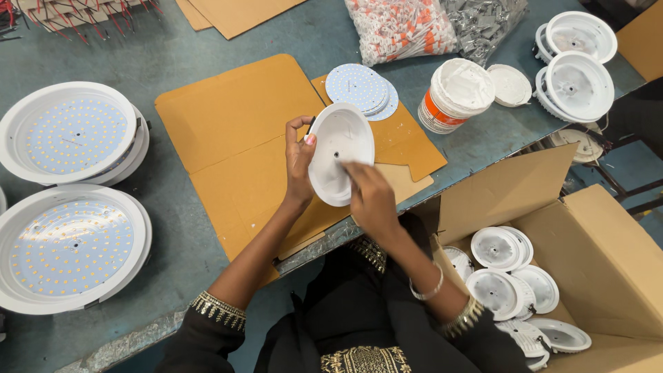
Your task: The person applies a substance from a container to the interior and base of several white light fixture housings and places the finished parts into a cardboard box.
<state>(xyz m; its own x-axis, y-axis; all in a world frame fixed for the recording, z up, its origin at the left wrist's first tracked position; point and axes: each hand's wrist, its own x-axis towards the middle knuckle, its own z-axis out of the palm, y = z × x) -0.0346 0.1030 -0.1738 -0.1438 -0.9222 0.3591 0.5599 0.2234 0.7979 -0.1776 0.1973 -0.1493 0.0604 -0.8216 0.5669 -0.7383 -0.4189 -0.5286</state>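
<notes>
I look down on a worn teal tabletop [207, 41], scuffed and speckled with white flecks, with a dull metal strip along its near edge. Flat brown cardboard sheets [235, 117] cover its middle and far edge. Past the right edge, a patch of blue floor [632, 166] shows between dark frame legs. The light is even and soft, with faint shadows.
</notes>
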